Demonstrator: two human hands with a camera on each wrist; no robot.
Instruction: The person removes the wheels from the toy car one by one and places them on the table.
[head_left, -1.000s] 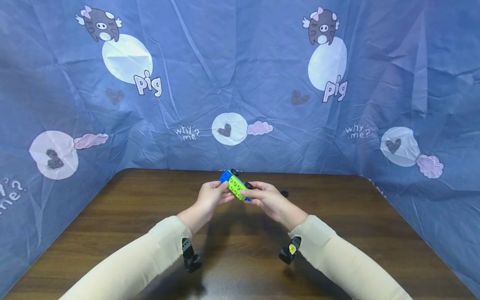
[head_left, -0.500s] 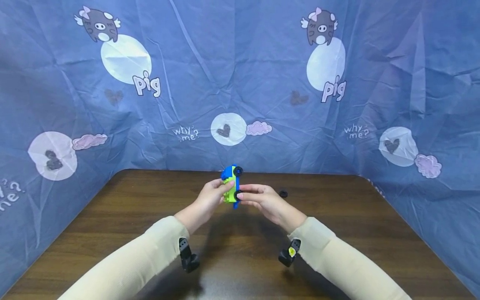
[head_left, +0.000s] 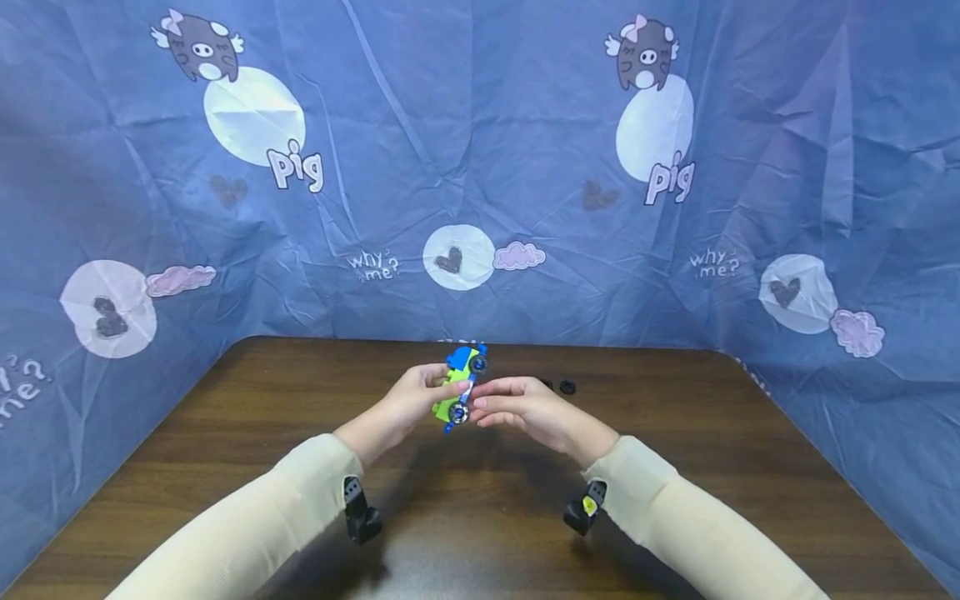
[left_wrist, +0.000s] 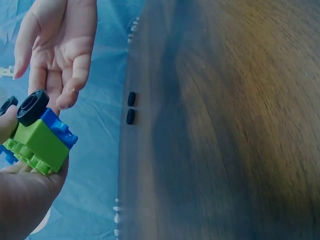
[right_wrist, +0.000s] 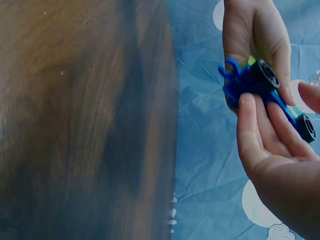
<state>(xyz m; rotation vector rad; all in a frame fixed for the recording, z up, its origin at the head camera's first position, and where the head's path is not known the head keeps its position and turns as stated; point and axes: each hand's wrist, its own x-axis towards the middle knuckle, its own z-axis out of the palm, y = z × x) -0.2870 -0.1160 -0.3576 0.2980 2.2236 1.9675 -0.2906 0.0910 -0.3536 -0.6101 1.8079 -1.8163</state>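
A toy car built of blue and lime-green bricks (head_left: 462, 358) is held above the table. My left hand (head_left: 401, 408) grips it by its sides, with the thumb over the lime-green body. Two black wheels show on the side turned to the right, one of them a rear wheel (left_wrist: 33, 107) in the left wrist view. Just right of the car is my right hand (head_left: 543, 412), its fingers lightly bent and extended. In the right wrist view its fingertips (right_wrist: 247, 102) lie at the blue underside (right_wrist: 245, 82); whether they press on it I cannot tell.
Two loose black tires (left_wrist: 131, 108) stand close together on the brown wooden table (head_left: 675, 467), beyond my right hand and near the far edge. A blue printed cloth (head_left: 337, 217) hangs behind the table and along both sides.
The car has turned from studs-up to show its wheeled side, then tilted so its lower end points down-left. My right hand has let go of it and drawn slightly away.
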